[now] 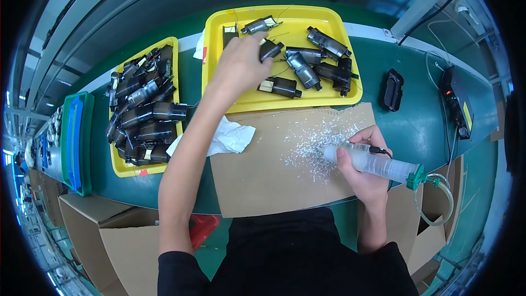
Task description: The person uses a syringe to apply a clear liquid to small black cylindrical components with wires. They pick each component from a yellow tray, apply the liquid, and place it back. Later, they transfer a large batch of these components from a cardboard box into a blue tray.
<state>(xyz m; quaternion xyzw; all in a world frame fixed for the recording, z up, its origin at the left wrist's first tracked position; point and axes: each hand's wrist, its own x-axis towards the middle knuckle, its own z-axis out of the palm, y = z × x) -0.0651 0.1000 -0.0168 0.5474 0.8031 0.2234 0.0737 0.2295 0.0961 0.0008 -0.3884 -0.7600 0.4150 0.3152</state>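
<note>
My left hand reaches into the far yellow tray. Its thumb and fingers close around a black cylindrical motor-like part; the grip is partly hidden by the hand. My right hand is wrapped round a clear dispensing syringe with a green cap and a hose. Against the syringe, in the same hand, lies a slim silver piece with a black cable. The syringe tip points left above a cardboard sheet strewn with small white bits.
Several similar parts lie in the far tray. A second yellow tray at left is heaped with more. A crumpled white cloth rests beside the cardboard. At right are a black case and a black box with a red light.
</note>
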